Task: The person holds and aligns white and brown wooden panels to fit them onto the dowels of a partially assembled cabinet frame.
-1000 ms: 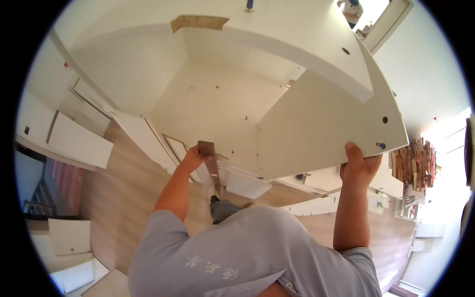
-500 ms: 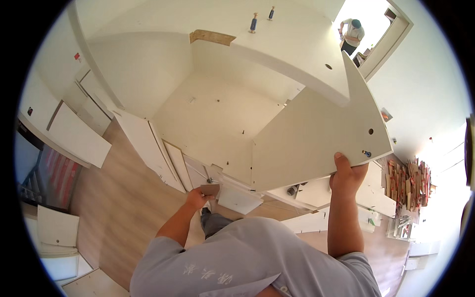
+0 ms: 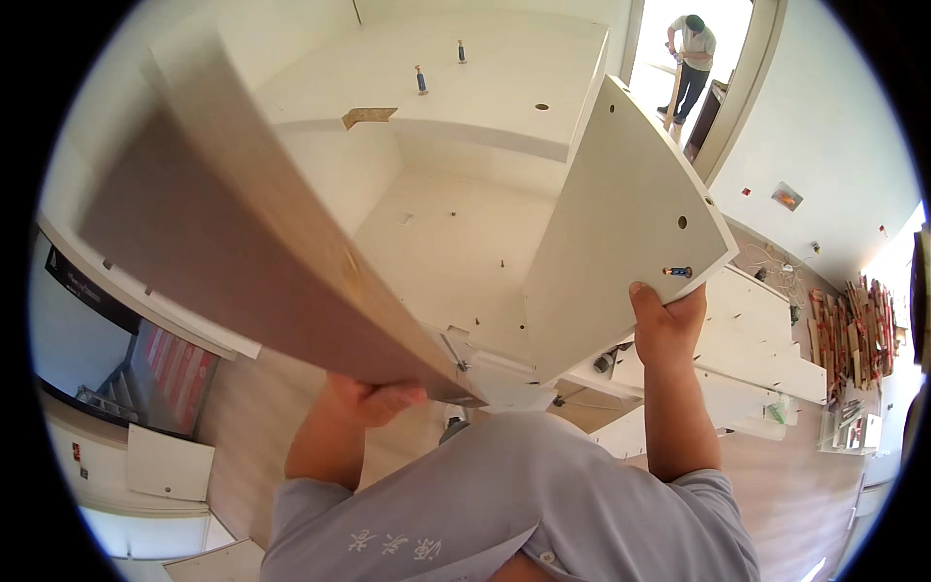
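My left hand (image 3: 369,400) is closed on the lower edge of a long board (image 3: 223,262) with a brownish face and a pale raw edge, raised steeply and blurred at its upper end. My right hand (image 3: 671,325) grips the near corner of a white panel (image 3: 621,223), thumb on its face. Close to that thumb, a blue-and-brass connector bolt (image 3: 677,272) sticks out of the panel, beside a round hole. Beyond is a white cabinet carcass, its top board (image 3: 504,73) bearing two upright connector bolts (image 3: 421,80) and a chipped brown notch (image 3: 369,117) on its edge.
White panels (image 3: 737,320) lie on the floor at right, near a stack of wood strips (image 3: 853,325) by the wall. A framed glass panel or screen (image 3: 87,339) is at left. Another person (image 3: 693,53) stands in the far-right doorway.
My left hand has lifted the brownish board, which now rises high across the left side. The panel in my right hand has turned more upright. The view has shifted.
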Tool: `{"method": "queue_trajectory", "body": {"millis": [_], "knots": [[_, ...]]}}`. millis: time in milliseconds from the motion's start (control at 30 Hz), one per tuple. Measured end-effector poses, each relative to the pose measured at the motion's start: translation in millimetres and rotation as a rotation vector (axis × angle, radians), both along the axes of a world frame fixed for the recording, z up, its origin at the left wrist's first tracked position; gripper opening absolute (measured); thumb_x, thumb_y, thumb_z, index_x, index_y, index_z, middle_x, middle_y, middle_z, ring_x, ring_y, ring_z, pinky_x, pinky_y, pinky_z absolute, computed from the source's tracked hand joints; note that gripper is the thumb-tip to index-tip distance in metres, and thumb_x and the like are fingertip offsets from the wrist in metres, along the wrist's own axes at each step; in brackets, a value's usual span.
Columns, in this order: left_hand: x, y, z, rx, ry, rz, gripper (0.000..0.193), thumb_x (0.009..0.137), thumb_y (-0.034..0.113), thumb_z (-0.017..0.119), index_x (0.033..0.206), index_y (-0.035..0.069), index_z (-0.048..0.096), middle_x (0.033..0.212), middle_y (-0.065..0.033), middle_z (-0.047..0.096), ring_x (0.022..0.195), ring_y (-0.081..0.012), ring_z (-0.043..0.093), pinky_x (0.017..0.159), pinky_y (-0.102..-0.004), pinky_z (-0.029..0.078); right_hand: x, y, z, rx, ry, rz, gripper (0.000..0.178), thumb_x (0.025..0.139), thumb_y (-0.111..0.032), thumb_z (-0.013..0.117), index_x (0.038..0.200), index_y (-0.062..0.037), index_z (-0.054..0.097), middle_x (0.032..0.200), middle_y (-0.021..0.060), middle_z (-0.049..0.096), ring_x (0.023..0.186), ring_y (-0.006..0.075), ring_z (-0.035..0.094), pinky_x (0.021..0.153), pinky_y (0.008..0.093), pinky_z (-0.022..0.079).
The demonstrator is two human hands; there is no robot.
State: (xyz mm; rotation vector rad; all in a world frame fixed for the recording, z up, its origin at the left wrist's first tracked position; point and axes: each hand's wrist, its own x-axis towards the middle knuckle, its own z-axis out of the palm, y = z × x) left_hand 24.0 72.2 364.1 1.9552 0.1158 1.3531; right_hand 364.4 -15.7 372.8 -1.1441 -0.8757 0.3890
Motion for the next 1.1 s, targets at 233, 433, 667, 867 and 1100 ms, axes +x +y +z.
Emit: {"method": "queue_trajectory", "body": {"millis": [233,433,667,867,1100], "knots": [[38.3,20.9,98.5,-0.035,-0.152,0.124,0.068,0.084,0.053,0.082,0.116,-0.002,0.059,0.099,-0.0086,0.058,0.08,-0.0166,0.052,0.062,-0.0301,0.04,-2.5,-21.1,3.9,-0.14,-0.076,-0.066,0.046,0.085,0.003,0.059,0.13,-0.0016,0.05,0.116,0.0075,0.062,0.107,0.0159,0.058,0.092,0.0321,0.049],[56.3,46.4,145.2,-0.053,-0.211,-0.204,0.066,0.097,0.061,0.063,0.115,-0.003,0.058,0.098,-0.0037,0.057,0.084,-0.0155,0.048,0.067,-0.0299,0.038,-7.5,-27.1,14.6,-0.183,-0.147,-0.013,0.07,0.084,0.003,0.057,0.151,-0.0075,0.041,0.135,0.0174,0.061,0.12,0.0311,0.061,0.101,0.0383,0.048],[56.6,53.0,165.0,-0.031,-0.147,-0.357,0.056,0.096,0.055,0.066,0.107,0.0,0.062,0.1,-0.0056,0.058,0.083,-0.0164,0.045,0.069,-0.0289,0.035,-0.6,-30.0,19.7,-0.106,-0.219,0.062,0.082,0.082,0.008,0.052,0.16,-0.01,0.031,0.153,0.0238,0.046,0.138,0.0421,0.047,0.113,0.0447,0.041],[58.8,52.8,174.1,-0.052,-0.214,-0.32,0.053,0.091,0.054,0.073,0.105,0.003,0.066,0.093,-0.0041,0.059,0.079,-0.0154,0.049,0.064,-0.0282,0.036,6.7,-29.3,13.9,-0.026,-0.249,0.08,0.082,0.082,0.009,0.053,0.159,-0.0058,0.03,0.152,0.0235,0.046,0.137,0.0428,0.048,0.112,0.0452,0.043],[46.3,50.2,186.1,0.043,-0.098,-0.439,0.05,0.099,0.052,0.063,0.108,0.003,0.068,0.094,-0.0055,0.061,0.077,-0.0151,0.051,0.064,-0.0259,0.039,3.7,-27.9,11.6,-0.003,-0.249,0.077,0.083,0.081,0.009,0.054,0.159,-0.0064,0.029,0.152,0.0238,0.045,0.136,0.0426,0.048,0.111,0.0454,0.043]]}}
